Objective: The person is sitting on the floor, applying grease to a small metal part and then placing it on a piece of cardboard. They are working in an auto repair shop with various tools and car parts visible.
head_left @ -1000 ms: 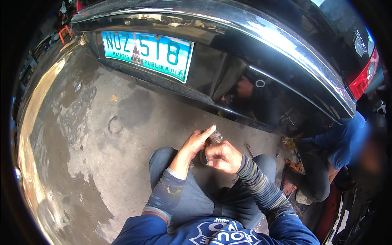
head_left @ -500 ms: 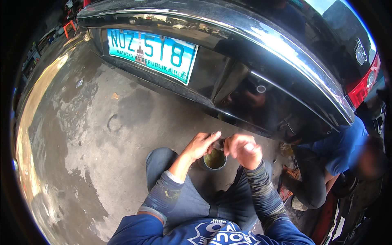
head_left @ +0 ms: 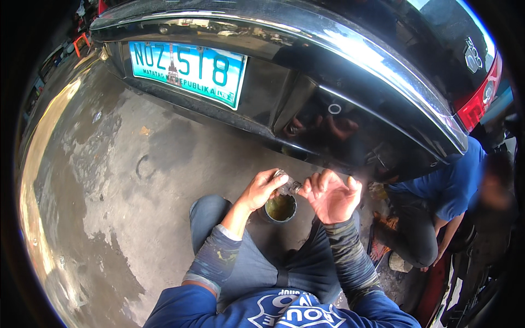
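Here, the left hand (head_left: 260,190) clasps a metal part (head_left: 288,187); the right hand (head_left: 336,199) (fingers spread) touches it. At six o'clock, a bucket (head_left: 278,221).

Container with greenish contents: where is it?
Head view, slightly right of centre: the container is between the person's knees, just below, in the picture, the metal part in the left hand.

Blue shirt (head_left: 232,311), white shield print (head_left: 295,314); dark left sleeve (head_left: 214,259), streaked right sleeve (head_left: 353,259); blue-grey trousers (head_left: 252,262).
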The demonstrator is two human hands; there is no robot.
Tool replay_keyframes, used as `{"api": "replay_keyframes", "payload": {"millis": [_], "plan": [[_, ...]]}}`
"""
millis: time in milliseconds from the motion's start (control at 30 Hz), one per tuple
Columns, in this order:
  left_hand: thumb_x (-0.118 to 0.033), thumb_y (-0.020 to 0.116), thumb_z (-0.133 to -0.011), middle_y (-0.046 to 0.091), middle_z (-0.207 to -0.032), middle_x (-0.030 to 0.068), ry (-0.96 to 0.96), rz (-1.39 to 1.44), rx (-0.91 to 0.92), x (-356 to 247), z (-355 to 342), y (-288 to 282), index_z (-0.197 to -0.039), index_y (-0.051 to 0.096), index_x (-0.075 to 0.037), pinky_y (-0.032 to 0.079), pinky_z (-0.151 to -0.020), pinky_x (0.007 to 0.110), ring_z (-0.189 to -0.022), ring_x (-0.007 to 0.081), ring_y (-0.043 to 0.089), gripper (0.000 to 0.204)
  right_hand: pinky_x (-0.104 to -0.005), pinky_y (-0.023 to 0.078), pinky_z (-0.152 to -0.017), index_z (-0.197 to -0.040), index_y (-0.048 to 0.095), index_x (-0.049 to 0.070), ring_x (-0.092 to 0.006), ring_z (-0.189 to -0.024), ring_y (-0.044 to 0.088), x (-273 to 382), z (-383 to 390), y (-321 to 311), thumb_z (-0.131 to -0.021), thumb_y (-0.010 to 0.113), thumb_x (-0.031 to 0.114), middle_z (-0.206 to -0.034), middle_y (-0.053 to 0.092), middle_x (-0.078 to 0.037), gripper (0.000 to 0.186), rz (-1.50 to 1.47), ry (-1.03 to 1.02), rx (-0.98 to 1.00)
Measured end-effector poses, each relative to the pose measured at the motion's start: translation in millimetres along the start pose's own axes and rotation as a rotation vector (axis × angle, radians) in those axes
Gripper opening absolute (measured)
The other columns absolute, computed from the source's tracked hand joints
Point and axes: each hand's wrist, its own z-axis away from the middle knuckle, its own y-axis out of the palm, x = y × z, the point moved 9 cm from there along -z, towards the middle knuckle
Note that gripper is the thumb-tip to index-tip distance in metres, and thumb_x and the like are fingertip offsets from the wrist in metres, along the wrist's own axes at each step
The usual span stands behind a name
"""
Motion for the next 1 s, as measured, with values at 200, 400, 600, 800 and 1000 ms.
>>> {"api": "replay_keyframes", "payload": {"millis": [200, 400, 600, 800, 1000], "plan": [[-0.044, 0.058, -0.105, 0.068, -0.083, 0.0010, -0.083, 0.229, -0.129, 10.8, 0.2, -27.5, -0.098, 0.067, -0.007, 0.050, -0.060, 0.022, -0.062, 0.0048, 0.058, 0.038, -0.0593, 0.040, -0.113, -0.101, 0.062, 0.001, -0.0331, -0.123, 0.054, 20.5, 11.3, 11.7, -0.093, 0.046, 0.068, -0.116, 0.058, -0.015, 0.070, 0.206, -0.039, 0.020], [-0.046, 0.055, -0.107, 0.067, -0.079, 0.0011, -0.119, 0.378, -0.146, 21.7, -3.7, -25.5, -0.100, 0.065, -0.009, 0.061, -0.078, 0.032, -0.057, 0.0059, 0.055, 0.039, -0.0528, 0.028, -0.119, -0.140, 0.055, -0.005, -0.0372, -0.147, 0.035, 22.4, 13.2, 20.4, -0.093, 0.055, 0.061, -0.157, 0.037, -0.023, 0.082, 1.166, -0.086, 0.130], [-0.049, 0.058, -0.105, 0.064, -0.073, -0.0006, -0.116, 0.418, -0.133, 25.7, -8.1, -20.7, -0.100, 0.070, -0.006, 0.046, -0.053, 0.021, -0.058, 0.0070, 0.058, 0.044, -0.0604, 0.024, -0.123, -0.153, 0.049, 0.021, -0.0514, -0.152, 0.024, -1.6, 15.2, 22.6, -0.074, 0.079, 0.039, -0.163, 0.025, -0.030, 0.086, 1.872, -0.021, 0.146], [-0.046, 0.061, -0.104, 0.064, -0.076, -0.0005, -0.166, 0.353, -0.214, 28.0, -6.1, -24.1, -0.100, 0.067, -0.007, 0.058, -0.070, 0.027, -0.055, 0.0057, 0.053, 0.039, -0.0627, 0.028, -0.121, -0.151, 0.052, 0.020, -0.0539, -0.150, 0.024, -9.2, 9.2, 27.7, -0.065, 0.081, 0.029, -0.166, 0.022, -0.028, 0.091, 2.191, 0.004, 0.153], [-0.048, 0.065, -0.102, 0.068, -0.082, 0.0037, -0.125, 0.201, -0.285, 11.8, -3.3, -34.6, -0.102, 0.068, -0.005, 0.038, -0.047, 0.019, -0.058, 0.0057, 0.056, 0.043, -0.0599, 0.031, -0.120, -0.133, 0.067, 0.015, -0.0498, -0.149, 0.030, -1.0, 7.9, 28.2, -0.067, 0.079, 0.033, -0.162, 0.033, -0.024, 0.069, 2.266, 0.028, 0.341]]}}
